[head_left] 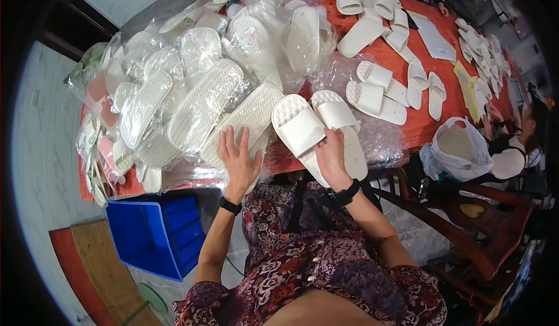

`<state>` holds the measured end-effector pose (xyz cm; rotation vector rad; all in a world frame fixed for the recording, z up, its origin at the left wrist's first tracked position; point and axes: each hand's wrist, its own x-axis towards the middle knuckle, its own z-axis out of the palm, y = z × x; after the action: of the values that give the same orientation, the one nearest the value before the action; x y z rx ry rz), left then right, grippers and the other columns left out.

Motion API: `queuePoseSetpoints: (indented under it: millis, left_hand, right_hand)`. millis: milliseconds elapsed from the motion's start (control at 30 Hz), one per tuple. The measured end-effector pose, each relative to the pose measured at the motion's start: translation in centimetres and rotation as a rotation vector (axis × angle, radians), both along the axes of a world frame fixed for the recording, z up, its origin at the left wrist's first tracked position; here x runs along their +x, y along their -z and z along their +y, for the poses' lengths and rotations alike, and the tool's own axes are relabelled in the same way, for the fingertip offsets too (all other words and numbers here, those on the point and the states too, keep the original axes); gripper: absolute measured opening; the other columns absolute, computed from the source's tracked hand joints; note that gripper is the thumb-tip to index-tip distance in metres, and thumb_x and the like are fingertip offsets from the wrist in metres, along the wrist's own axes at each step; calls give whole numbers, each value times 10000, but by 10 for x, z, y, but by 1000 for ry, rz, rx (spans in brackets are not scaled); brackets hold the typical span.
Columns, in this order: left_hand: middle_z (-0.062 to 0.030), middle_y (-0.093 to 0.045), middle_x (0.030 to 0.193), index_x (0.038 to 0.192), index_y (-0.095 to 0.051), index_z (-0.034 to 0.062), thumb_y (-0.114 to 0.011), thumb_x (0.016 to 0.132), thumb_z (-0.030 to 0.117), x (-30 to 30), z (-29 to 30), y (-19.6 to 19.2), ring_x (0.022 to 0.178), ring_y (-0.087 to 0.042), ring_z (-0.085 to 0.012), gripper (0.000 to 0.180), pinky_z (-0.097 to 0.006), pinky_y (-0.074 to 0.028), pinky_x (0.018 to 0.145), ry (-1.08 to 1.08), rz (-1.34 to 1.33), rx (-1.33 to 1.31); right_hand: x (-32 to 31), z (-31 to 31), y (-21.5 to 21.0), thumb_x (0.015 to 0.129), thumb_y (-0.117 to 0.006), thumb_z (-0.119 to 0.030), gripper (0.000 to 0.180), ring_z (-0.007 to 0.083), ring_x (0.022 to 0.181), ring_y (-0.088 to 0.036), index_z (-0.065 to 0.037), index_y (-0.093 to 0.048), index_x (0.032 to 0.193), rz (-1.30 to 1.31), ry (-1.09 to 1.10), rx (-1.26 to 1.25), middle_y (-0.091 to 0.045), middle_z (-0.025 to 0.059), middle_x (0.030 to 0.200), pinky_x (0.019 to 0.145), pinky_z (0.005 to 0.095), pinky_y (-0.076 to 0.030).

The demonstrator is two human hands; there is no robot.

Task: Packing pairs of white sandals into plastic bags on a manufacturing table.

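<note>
Observation, standing beside the red table (pixel 434 125). The seated person's right hand (pixel 331 157) has its fingers curled around a pair of white slippers (pixel 314 129), gripping them at the heel end; the toes point away across the table and the pair lies side by side, soles down, at the near table edge. The left hand (pixel 239 158) lies flat, fingers spread wide, pressing on a slipper pair in a clear plastic bag (pixel 247 116); it grips nothing.

A heap of bagged slippers (pixel 174 93) fills the left half of the table, stacked loosely and overlapping. Loose slippers (pixel 378 87) lie further out, well apart from the hands. A blue crate (pixel 154 236) sits on the floor below the left table corner. Another person sits at the far right.

Risk, judged: the held pair is caught at one end only, so one slipper could slide off its mate. The bags are slick; the heap near the edge could shed packs toward the floor if the left hand shifts.
</note>
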<state>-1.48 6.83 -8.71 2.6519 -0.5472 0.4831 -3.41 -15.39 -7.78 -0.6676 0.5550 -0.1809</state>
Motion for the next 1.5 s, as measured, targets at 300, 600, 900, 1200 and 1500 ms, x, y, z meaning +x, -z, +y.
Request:
queuePoseSetpoints:
  millis: [300,600,900,1200,1500]
  left_hand:
    - [-209,-401,1295,1284,-497,82,-648,774,56,-27,-37,-8,1150,-417,-375,532,-446,-354,965,120,208,-356]
    - [-221,-428,1253,1294,-463,48,-660,761,86,0,-75,8,1141,-409,-389,570,-453,-355,966,169,309,-403]
    - [-207,-454,1220,1290,-459,49,-675,736,109,1,-82,18,1113,-400,-379,598,-464,-323,971,139,308,-297]
    - [-192,-492,1160,1231,-501,48,-678,731,111,6,-83,24,1066,-423,-373,535,-444,-338,940,147,364,-296]
    - [-147,-548,1098,1174,-559,72,-670,748,153,25,-89,24,1032,-462,-333,448,-421,-355,912,185,368,-257]
  right_hand:
    - [1,5,45,879,-486,-105,533,238,1123,-466,-22,-202,1323,48,-10,26,-422,165,1227,978,401,-389]
    - [-29,-71,27,884,-595,-167,387,156,795,-572,-21,-426,1200,120,-550,-1075,-574,98,885,681,279,-477]
    - [48,-91,0,880,-571,-142,165,213,773,-624,-15,-627,971,-32,-567,-1306,-652,114,871,691,300,-478]
    - [109,-88,44,851,-629,-227,233,238,826,-644,-14,-656,944,-161,-832,-1259,-671,130,907,737,336,-492]
    - [111,-93,69,808,-650,-178,164,213,766,-642,-34,-660,886,-236,-819,-1288,-672,101,840,700,321,-491]
